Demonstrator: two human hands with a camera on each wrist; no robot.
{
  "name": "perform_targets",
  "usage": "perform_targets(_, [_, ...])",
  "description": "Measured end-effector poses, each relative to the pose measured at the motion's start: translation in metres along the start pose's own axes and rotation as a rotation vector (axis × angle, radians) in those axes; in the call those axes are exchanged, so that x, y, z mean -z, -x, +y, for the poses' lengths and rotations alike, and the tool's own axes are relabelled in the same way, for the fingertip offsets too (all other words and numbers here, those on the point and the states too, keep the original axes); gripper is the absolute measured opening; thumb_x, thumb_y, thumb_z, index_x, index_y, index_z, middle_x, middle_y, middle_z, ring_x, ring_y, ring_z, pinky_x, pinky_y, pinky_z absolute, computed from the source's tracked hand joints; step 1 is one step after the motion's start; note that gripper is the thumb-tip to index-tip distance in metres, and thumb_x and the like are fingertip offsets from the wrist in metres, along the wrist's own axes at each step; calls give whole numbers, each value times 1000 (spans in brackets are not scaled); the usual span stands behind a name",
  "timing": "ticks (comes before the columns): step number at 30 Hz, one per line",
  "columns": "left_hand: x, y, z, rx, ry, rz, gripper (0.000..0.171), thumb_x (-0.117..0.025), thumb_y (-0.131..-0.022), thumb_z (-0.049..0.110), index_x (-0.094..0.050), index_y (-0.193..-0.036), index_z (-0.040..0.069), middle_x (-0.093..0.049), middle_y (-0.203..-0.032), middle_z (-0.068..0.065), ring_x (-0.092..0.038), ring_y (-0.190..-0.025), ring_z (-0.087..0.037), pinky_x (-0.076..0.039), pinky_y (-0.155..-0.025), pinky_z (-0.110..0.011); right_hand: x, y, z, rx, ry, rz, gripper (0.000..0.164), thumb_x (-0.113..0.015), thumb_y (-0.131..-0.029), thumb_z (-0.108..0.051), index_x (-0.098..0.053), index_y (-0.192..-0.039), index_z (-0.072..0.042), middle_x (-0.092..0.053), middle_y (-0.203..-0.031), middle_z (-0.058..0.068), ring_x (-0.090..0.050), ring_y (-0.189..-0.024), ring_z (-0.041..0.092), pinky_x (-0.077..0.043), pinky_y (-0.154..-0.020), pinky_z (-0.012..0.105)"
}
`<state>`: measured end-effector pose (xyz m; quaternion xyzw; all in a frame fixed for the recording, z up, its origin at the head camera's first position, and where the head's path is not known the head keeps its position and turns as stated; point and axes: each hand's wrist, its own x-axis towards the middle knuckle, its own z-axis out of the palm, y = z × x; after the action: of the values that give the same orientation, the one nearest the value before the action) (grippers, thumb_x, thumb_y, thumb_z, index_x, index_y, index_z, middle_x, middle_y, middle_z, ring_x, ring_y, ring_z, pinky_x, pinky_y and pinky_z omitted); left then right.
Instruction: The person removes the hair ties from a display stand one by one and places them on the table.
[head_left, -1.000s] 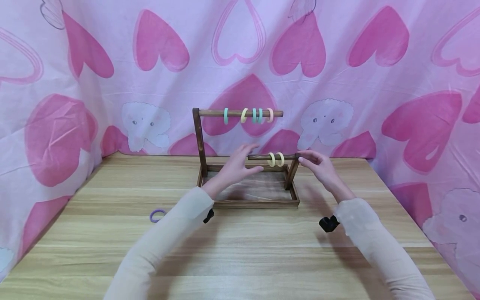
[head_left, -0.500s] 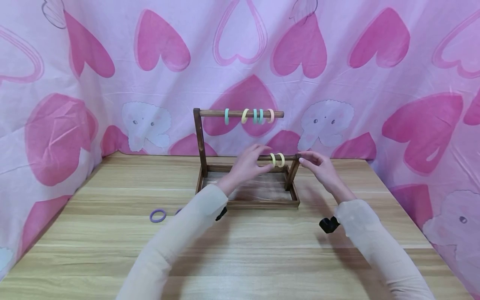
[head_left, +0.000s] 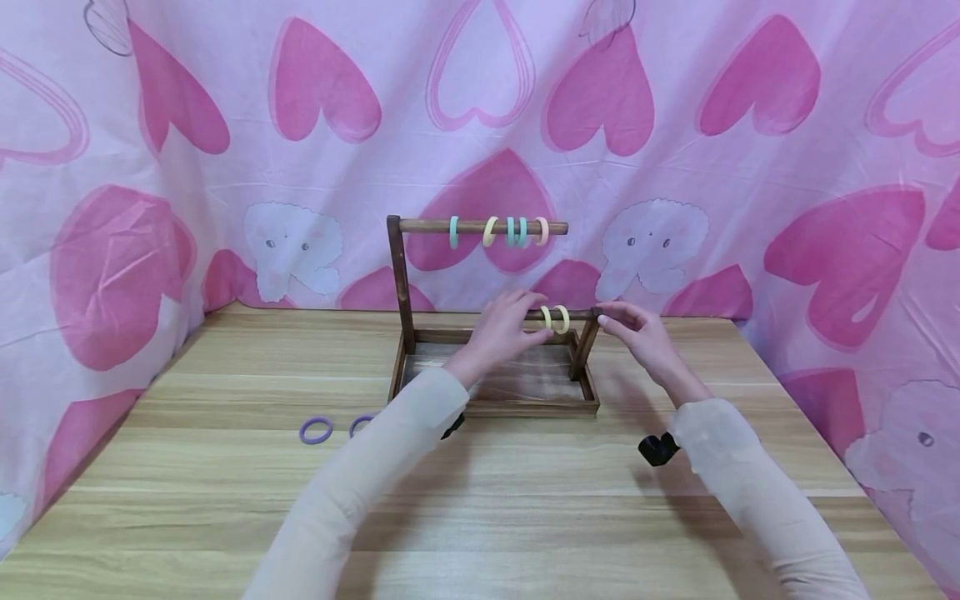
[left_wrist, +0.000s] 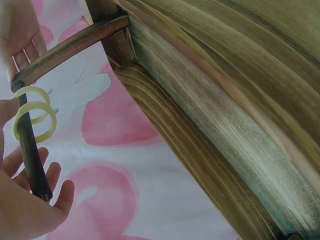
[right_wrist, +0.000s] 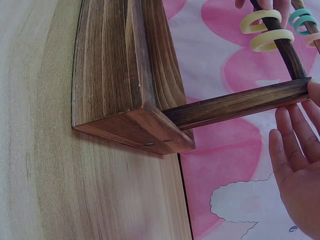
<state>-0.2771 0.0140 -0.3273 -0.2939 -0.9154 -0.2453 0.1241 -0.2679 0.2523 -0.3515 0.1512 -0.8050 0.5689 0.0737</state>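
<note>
Left hand point(head_left: 504, 329) beside two yellow rings point(head_left: 566, 320)

We saw its fingers spread wide around the lower bar point(left_wrist: 33, 160) carrying both rings; contact unclear. Right hand point(head_left: 643, 335) pinched that bar's post corner. Upper bar point(head_left: 471, 226) held five rings point(head_left: 511, 233). Tray point(head_left: 536, 409) bore both posts point(head_left: 402, 283). Purple rings point(head_left: 316, 442) lay on bench point(head_left: 540, 517).

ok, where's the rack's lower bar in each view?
Head: lower bar, just right of centre, nearly horizontal.
Left wrist: lower bar, near the left edge, running steeply downward.
Right wrist: lower bar, upper right, slanting down rightward.
Shared landmark: two yellow rings around it.
</note>
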Motion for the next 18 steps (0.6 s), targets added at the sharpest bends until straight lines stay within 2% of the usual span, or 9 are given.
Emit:
perform_targets(5, [-1, -1, 2, 20, -70, 3, 52, -62, -79, 43, -52, -122, 14, -52, -117, 1, -43, -109, -17, -33, -91, -34, 0, 0, 0, -6, 10, 9, 41, -58, -86, -28, -55, -116, 0, -59, -105, 1, -54, -93, 9, -41, -80, 21])
perform_targets(11, [-3, -1, 2, 19, -110, 16, 51, -63, -78, 43, -54, -119, 15, -55, -114, 1, -47, -106, -18, -35, -88, -34, 0, -1, 1, -9, 10, 7, 41, -58, -86, -28, -55, -116, -1, -59, -106, 1, -54, -94, 9, -41, -81, 21])
perform_targets(18, [-4, -2, 3, 24, -167, 29, 54, -60, -76, 51, -55, -118, 17, -57, -112, 4, -49, -104, -17, -38, -84, -34, 0, 0, 0, -22, 8, 5, 41, -58, -86, -27, -54, -117, -1, -58, -107, 2, -53, -95, 9, -40, -82, 22])
